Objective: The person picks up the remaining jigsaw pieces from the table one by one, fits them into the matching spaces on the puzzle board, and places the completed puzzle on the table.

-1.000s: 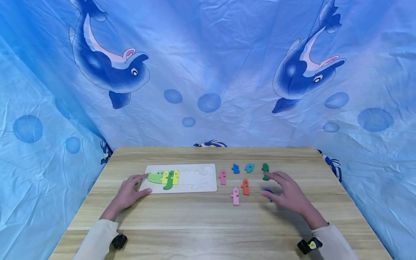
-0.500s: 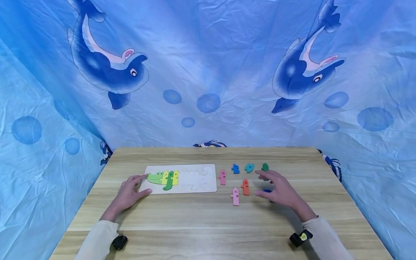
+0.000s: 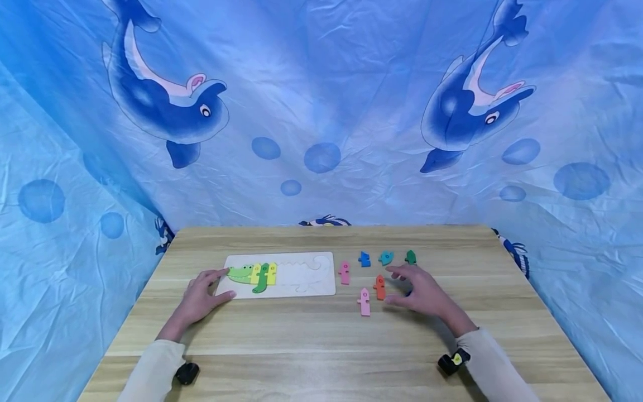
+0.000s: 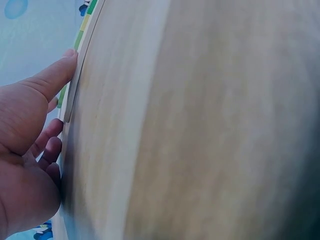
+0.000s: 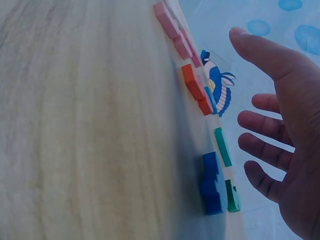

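My left hand [image 3: 198, 298] rests at the left end of a white puzzle board [image 3: 303, 276], thumb and index finger spread on its corners. In the left wrist view the thumb [image 4: 60, 72] lies on the board's edge. Joined on the board are a green crocodile head [image 3: 241, 274], two yellow pieces and a green leg piece [image 3: 261, 279]. My right hand [image 3: 422, 293] hovers above the table, fingers apart and holding nothing, just right of an orange piece [image 3: 380, 287]. Beneath it, a dark blue piece [image 5: 212, 185] shows in the right wrist view, mostly hidden in the head view.
Two pink pieces [image 3: 364, 302] lie right of the board. Behind are a blue piece [image 3: 364, 259], a teal piece [image 3: 386, 257] and a dark green piece [image 3: 411, 257], partly behind the right hand. A blue dolphin-print sheet [image 3: 321, 190] hangs past the wooden table's [image 3: 281, 346] far edge.
My right hand has moved left, from beside the dark green and dark blue pieces to beside the orange one. My left hand and the board stay in place.
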`<state>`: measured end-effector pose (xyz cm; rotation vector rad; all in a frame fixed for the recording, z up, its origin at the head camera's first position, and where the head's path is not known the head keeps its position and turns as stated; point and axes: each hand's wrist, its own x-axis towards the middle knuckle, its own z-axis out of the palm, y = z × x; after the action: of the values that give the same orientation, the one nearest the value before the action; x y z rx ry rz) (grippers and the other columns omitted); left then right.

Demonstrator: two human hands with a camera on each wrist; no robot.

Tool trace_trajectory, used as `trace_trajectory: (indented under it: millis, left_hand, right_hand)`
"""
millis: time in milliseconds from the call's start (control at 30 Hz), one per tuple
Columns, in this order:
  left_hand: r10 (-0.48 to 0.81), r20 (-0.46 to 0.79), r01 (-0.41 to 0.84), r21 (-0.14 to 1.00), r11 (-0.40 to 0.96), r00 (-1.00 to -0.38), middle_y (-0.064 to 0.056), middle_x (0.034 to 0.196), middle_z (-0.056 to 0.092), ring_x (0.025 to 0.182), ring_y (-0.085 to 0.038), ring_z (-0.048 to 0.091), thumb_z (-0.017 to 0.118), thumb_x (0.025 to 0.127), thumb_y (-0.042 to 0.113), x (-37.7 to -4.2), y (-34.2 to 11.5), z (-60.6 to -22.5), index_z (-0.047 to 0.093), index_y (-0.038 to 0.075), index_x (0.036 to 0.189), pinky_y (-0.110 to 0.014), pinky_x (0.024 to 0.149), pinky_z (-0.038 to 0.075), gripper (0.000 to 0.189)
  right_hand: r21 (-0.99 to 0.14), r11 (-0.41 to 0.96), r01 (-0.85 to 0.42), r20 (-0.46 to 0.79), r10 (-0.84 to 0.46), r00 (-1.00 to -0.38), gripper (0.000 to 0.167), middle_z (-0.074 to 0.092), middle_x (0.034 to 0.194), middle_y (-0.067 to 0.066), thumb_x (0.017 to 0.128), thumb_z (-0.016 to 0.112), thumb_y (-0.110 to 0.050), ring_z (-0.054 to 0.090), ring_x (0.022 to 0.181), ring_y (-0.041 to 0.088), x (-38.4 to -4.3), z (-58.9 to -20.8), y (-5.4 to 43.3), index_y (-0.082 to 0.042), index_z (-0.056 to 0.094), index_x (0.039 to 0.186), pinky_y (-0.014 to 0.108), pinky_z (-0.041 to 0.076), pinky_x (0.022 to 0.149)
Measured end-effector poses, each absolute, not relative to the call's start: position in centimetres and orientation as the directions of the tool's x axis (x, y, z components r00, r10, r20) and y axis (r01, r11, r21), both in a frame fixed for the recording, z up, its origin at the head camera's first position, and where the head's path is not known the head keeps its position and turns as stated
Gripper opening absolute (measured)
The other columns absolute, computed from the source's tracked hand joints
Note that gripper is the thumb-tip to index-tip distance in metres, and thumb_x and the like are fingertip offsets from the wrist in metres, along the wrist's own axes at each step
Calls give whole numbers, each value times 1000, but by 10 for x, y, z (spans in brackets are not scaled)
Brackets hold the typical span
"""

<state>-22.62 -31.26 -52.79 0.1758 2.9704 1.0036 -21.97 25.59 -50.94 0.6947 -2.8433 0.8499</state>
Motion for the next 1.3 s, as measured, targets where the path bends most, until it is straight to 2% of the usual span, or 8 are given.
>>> trace_trajectory:
  millis: [333, 500, 700, 1000, 1167, 1300]
  left_hand:
    - [92, 20, 86, 602, 794, -996, -31, 150, 40, 132, -52, 37, 78, 91, 42, -226, -314, -528, 49, 6, 151, -68, 103, 31, 76]
    - [91, 14, 81, 608, 790, -996, -30, 150, 40, 132, -52, 36, 78, 91, 43, -225, -314, -528, 49, 6, 151, -67, 104, 29, 77]
    - [95, 18, 86, 611, 787, -995, -31, 151, 39, 133, -53, 35, 78, 90, 42, -225, -313, -528, 49, 6, 151, -67, 104, 27, 77]
    - [99, 22, 92, 613, 785, -995, -31, 150, 39, 132, -53, 35, 78, 90, 42, -225, -314, -529, 49, 5, 151, -67, 104, 28, 76]
    - [92, 9, 77, 619, 781, -996, -31, 151, 38, 134, -53, 34, 78, 90, 43, -226, -313, -529, 48, 6, 151, -68, 104, 29, 77]
    - [92, 2, 73, 620, 781, -996, -31, 152, 37, 135, -53, 33, 77, 90, 44, -227, -313, -529, 48, 6, 152, -68, 105, 29, 78]
  right_hand:
    - [-465, 766, -444, 154, -424, -893, 83, 65, 118, -3, 75, 84, -62, 60, 105, 15, -226, -519, 249, -15, 63, 140, 45, 52, 88]
    - [-461, 771, -438, 138, -426, -894, 83, 66, 118, -3, 75, 85, -61, 59, 103, 13, -226, -520, 246, -14, 63, 140, 44, 52, 90]
    - [-436, 784, -442, 130, -431, -893, 84, 65, 112, -7, 74, 83, -64, 56, 97, 8, -229, -524, 245, -13, 64, 139, 39, 52, 85]
    - [-440, 794, -421, 81, -431, -899, 85, 61, 101, -11, 74, 84, -63, 51, 88, 8, -234, -523, 243, -11, 63, 139, 32, 47, 75]
    - [-426, 803, -416, 59, -435, -899, 84, 61, 103, -9, 75, 83, -63, 50, 89, 11, -236, -520, 242, -11, 64, 138, 32, 46, 75]
    - [-421, 804, -419, 51, -440, -896, 82, 63, 111, -3, 76, 84, -61, 54, 95, 13, -237, -519, 241, -9, 65, 137, 36, 49, 79]
